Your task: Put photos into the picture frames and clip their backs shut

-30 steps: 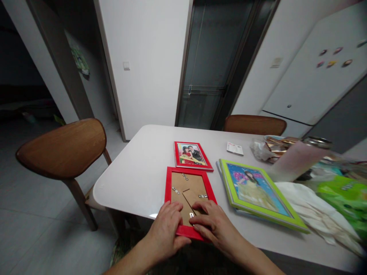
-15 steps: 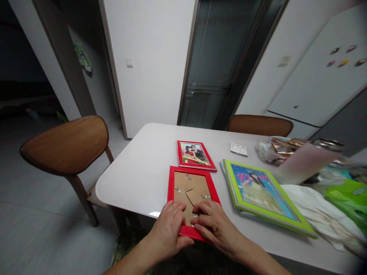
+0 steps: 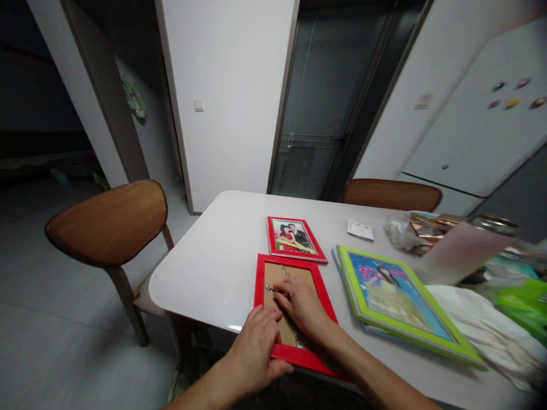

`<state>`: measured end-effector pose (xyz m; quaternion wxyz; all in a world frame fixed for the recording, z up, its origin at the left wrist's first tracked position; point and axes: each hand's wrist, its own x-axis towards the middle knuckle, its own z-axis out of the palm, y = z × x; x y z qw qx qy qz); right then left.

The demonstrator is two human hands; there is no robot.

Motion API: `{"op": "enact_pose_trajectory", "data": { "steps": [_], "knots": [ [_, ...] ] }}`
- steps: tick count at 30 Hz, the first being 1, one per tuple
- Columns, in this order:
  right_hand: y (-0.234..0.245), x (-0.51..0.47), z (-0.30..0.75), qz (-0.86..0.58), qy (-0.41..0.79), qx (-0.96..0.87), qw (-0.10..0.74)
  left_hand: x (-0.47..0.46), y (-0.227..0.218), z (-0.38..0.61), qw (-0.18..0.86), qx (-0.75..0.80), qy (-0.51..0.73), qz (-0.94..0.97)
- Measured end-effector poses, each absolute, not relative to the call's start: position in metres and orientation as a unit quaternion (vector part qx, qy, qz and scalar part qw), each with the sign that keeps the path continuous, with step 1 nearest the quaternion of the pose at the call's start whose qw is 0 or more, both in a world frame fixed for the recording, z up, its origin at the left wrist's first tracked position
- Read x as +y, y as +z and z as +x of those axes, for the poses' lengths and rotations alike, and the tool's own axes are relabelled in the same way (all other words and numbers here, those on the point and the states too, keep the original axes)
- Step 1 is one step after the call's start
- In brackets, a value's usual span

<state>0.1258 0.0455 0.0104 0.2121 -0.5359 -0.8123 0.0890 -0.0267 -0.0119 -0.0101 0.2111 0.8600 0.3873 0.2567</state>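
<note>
A red picture frame [image 3: 261, 280] lies face down at the near edge of the white table [image 3: 213, 256], its brown backing board and metal clips showing. My left hand [image 3: 256, 347] rests on the frame's near left corner, fingers flat on the backing and thumb under the edge. My right hand [image 3: 301, 304] reaches across the backing with its fingertips pressed together at a metal clip on the left side. A second red frame [image 3: 294, 238] with a photo lies face up just beyond.
A larger green frame [image 3: 397, 299] with a picture lies to the right, with white cloth [image 3: 482, 330], a green packet [image 3: 523, 307], a pale cup [image 3: 465, 247] and wrappers behind it. A small card [image 3: 360, 229] lies further back. Wooden chairs stand at left [image 3: 111, 222] and far side [image 3: 391, 195].
My right hand has moved from the frame's near clip up and left to the left-side clip. My left hand stays at the near corner. The view has shifted slightly.
</note>
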Motion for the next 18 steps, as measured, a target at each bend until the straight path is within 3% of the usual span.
{"op": "enact_pose_trajectory", "data": {
  "steps": [11,18],
  "knots": [
    [0.008,0.056,0.115,-0.515,0.089,-0.83,0.192,-0.012,-0.009,-0.027,0.221,0.389,0.25,0.859],
    [0.01,0.092,0.135,-0.645,0.057,-0.73,0.218,-0.013,-0.007,-0.025,0.214,0.401,0.243,0.857]
  ]
}}
